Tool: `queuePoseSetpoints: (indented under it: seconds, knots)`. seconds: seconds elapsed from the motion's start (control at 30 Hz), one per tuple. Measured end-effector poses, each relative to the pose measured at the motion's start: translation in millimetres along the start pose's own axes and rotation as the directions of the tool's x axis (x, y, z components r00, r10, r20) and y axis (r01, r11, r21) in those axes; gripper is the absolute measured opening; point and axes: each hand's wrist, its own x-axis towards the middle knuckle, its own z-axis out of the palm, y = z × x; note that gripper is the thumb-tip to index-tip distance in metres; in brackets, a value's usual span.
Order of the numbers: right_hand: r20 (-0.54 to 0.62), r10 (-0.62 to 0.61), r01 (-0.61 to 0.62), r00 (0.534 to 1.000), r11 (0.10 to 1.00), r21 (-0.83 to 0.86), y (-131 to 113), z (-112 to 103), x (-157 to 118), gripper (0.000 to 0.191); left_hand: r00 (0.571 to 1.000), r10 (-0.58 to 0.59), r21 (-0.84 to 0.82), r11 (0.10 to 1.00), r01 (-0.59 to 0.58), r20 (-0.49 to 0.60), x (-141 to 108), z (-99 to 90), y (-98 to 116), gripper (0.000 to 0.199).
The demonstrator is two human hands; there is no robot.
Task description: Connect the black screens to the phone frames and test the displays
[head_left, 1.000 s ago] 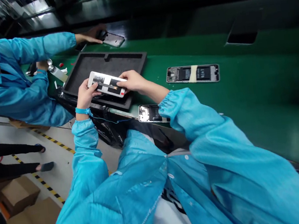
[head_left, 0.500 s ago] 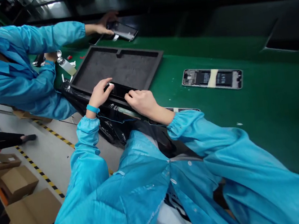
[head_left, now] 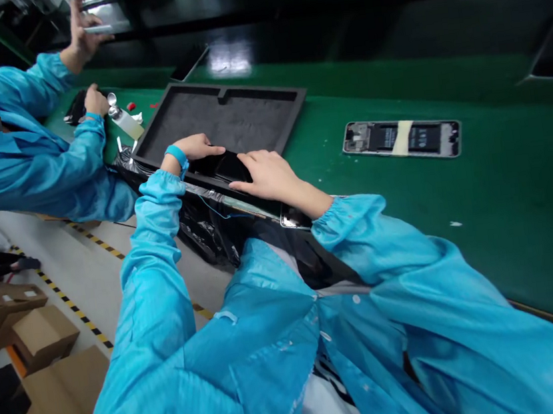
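Note:
Both my hands are over the near edge of a dark foam tray. A dark, glossy flat piece lies between them. My left hand, with a blue wristband, grips the piece's far left edge. My right hand is closed at its right side, thumb and fingers against it. Below my right wrist, part of a phone frame shows at the table edge. To the right, an open phone housing with a cream strip across its battery lies on the green table.
At the left, a person in a blue coat holds a thin flat object up. A bottle stands near that person's other hand. Black plastic bags hang at the table edge. Cardboard boxes sit on the floor.
The dark piece between my hands has turned, and both hands have shifted round it. The neighbour's far hand has moved left and up; the phone it touched is gone from that spot.

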Motion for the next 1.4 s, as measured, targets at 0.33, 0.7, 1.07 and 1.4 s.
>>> queuePoseSetpoints:
  seconds: [0.33, 0.7, 1.07, 1.4]
  knots:
    - [0.004, 0.103, -0.103, 0.995, 0.994, 0.035, -12.8, -5.4, 6.6, 0.088, 0.995, -0.064, 0.045, 0.997, 0.067, -0.074, -14.3, -16.2, 16.1, 0.062]
    - [-0.122, 0.141, -0.104, 0.983, 0.958, 0.268, -0.3, 10.9, 11.9, 0.099, 0.983, 0.013, 0.018, 1.0, -0.01, -0.183, -35.8, -39.5, 44.1, 0.049]
    - [-0.465, 0.085, 0.109, 0.881, 0.92, 0.376, 14.6, -12.4, 14.7, 0.028, 0.658, 0.482, -0.264, 0.653, -0.71, -0.578, -36.7, -40.9, -10.3, 0.044]
    - [-0.157, -0.212, 0.206, 0.964, 0.977, -0.056, -23.5, 9.0, -0.1, 0.033, 0.758, 0.35, -0.332, 0.741, -0.583, -0.551, -64.1, 62.0, -63.7, 0.029]
